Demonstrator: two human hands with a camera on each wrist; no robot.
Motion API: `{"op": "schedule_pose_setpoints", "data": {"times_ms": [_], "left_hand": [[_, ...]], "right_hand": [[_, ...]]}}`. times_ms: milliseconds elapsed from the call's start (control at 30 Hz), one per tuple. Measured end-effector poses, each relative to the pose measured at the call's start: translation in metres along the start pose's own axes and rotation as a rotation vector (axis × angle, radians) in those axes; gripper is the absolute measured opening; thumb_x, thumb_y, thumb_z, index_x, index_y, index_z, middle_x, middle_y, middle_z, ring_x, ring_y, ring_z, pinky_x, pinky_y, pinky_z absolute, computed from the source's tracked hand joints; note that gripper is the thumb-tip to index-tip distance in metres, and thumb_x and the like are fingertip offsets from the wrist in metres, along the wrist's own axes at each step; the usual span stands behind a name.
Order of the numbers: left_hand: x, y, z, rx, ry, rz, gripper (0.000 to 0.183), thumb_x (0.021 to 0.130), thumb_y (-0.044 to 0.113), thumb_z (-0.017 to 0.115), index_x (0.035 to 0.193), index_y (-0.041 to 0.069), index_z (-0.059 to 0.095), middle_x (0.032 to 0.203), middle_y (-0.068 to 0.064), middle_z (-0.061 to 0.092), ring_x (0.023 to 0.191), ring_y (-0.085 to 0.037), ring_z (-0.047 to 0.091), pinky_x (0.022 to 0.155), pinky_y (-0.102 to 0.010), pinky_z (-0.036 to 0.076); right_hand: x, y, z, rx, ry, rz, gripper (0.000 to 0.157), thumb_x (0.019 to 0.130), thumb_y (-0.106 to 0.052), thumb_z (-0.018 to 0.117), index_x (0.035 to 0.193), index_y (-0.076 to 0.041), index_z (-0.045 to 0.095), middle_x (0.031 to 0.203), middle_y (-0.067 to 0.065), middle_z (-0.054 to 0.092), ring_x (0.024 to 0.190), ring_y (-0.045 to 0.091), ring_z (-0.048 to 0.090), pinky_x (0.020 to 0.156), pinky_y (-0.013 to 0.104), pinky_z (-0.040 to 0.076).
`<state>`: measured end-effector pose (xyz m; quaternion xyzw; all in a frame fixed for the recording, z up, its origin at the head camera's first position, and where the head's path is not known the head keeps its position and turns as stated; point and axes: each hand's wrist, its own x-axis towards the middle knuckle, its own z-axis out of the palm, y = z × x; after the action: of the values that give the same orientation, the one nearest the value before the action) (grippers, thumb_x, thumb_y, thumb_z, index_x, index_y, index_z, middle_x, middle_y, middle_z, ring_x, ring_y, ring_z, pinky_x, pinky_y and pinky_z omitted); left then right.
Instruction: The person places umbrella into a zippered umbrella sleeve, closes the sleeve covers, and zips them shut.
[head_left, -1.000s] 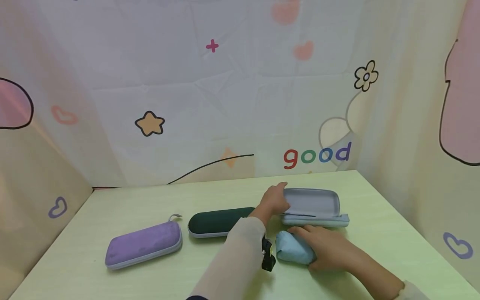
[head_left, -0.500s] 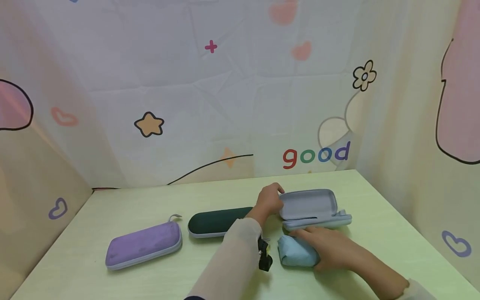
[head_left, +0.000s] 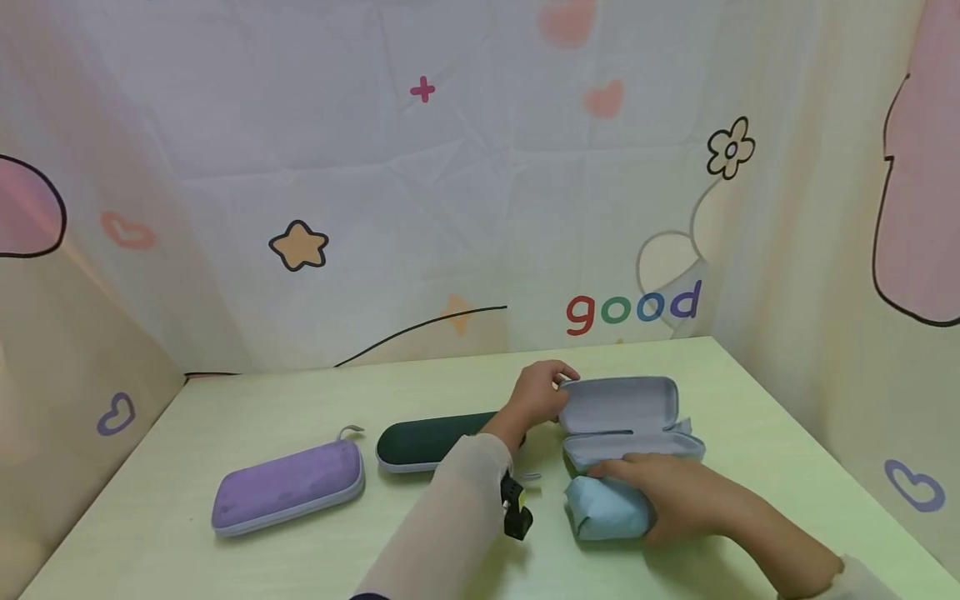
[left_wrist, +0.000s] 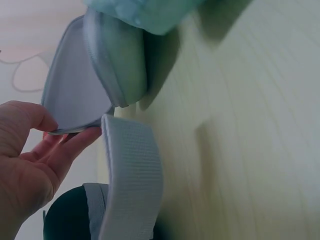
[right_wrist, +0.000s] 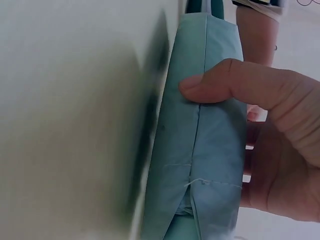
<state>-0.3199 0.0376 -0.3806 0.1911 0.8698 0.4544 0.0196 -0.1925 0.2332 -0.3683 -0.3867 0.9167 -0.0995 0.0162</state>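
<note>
My left hand (head_left: 536, 396) pinches the left end of the raised lid of a light grey-blue zip case (head_left: 622, 404). That case stands open on the table, its grey lining showing. In the left wrist view, the thumb and fingers (left_wrist: 44, 117) lie on either side of the lid's edge. My right hand (head_left: 682, 496) grips a light blue cloth bundle (head_left: 609, 510), long like a folded umbrella, just in front of the case. The right wrist view shows the thumb across the bundle's (right_wrist: 220, 145) seam, with the fingers behind it.
Left of the case lies a closed dark green zip case (head_left: 435, 442), partly behind my left arm, its pale loop (left_wrist: 132, 170) sticking out. Farther left is a closed purple zip case (head_left: 288, 487). A printed curtain (head_left: 450, 208) stands behind the pale table (head_left: 262, 575).
The grey-blue case has opened wider, so the inside of its lower half now shows. The right hand and the blue bundle have shifted a little to the right.
</note>
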Motion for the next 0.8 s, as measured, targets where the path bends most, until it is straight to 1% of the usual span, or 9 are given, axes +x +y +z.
{"op": "schedule_pose_setpoints", "data": {"times_ms": [67, 167, 333, 500, 600, 800], "left_hand": [[-0.001, 0.001, -0.001, -0.018, 0.000, 0.019, 0.032, 0.086, -0.008, 0.054, 0.108, 0.007, 0.071, 0.108, -0.011, 0.062, 0.059, -0.011, 0.053, 0.046, -0.024, 0.051], [-0.001, 0.000, -0.003, -0.023, 0.004, 0.049, 0.031, 0.087, -0.007, 0.054, 0.107, 0.008, 0.072, 0.107, -0.009, 0.063, 0.069, -0.011, 0.056, 0.047, -0.024, 0.051], [-0.001, -0.002, -0.006, -0.003, 0.013, 0.081, 0.031, 0.086, -0.006, 0.056, 0.106, 0.009, 0.073, 0.107, -0.008, 0.064, 0.076, -0.013, 0.059, 0.050, -0.022, 0.051], [-0.002, -0.002, -0.009, 0.007, 0.021, 0.097, 0.030, 0.086, -0.005, 0.057, 0.106, 0.009, 0.074, 0.107, -0.006, 0.064, 0.078, -0.013, 0.060, 0.054, -0.022, 0.052], [-0.003, -0.001, -0.011, 0.015, 0.033, 0.113, 0.029, 0.085, -0.005, 0.057, 0.105, 0.009, 0.074, 0.105, -0.004, 0.065, 0.080, -0.014, 0.062, 0.057, -0.022, 0.052], [-0.005, 0.000, -0.013, 0.000, 0.047, 0.134, 0.029, 0.086, -0.005, 0.057, 0.105, 0.009, 0.074, 0.104, -0.002, 0.066, 0.080, -0.012, 0.063, 0.058, -0.022, 0.052]], "right_hand": [[-0.001, 0.001, -0.005, -0.014, 0.016, -0.016, 0.076, 0.060, -0.019, 0.089, 0.128, -0.024, 0.055, 0.109, -0.010, 0.060, 0.094, 0.009, 0.056, 0.080, 0.035, 0.050], [-0.002, 0.003, -0.012, -0.029, 0.036, -0.027, 0.076, 0.058, -0.015, 0.089, 0.126, -0.025, 0.057, 0.109, -0.011, 0.060, 0.095, 0.010, 0.056, 0.080, 0.035, 0.050], [-0.001, 0.005, -0.024, -0.008, 0.016, 0.013, 0.075, 0.058, -0.012, 0.087, 0.124, -0.027, 0.058, 0.108, -0.012, 0.060, 0.093, 0.008, 0.054, 0.078, 0.035, 0.049], [0.002, 0.011, -0.036, 0.018, 0.006, 0.028, 0.076, 0.057, -0.007, 0.085, 0.126, -0.023, 0.058, 0.110, -0.010, 0.061, 0.092, 0.009, 0.054, 0.077, 0.035, 0.048], [0.006, 0.016, -0.041, -0.005, 0.021, 0.033, 0.075, 0.057, -0.004, 0.084, 0.126, -0.020, 0.059, 0.110, -0.007, 0.062, 0.092, 0.012, 0.055, 0.077, 0.036, 0.049], [0.020, 0.028, -0.040, -0.049, 0.014, 0.127, 0.074, 0.059, -0.003, 0.086, 0.127, -0.018, 0.060, 0.114, 0.003, 0.063, 0.096, 0.021, 0.056, 0.078, 0.046, 0.051]]}}
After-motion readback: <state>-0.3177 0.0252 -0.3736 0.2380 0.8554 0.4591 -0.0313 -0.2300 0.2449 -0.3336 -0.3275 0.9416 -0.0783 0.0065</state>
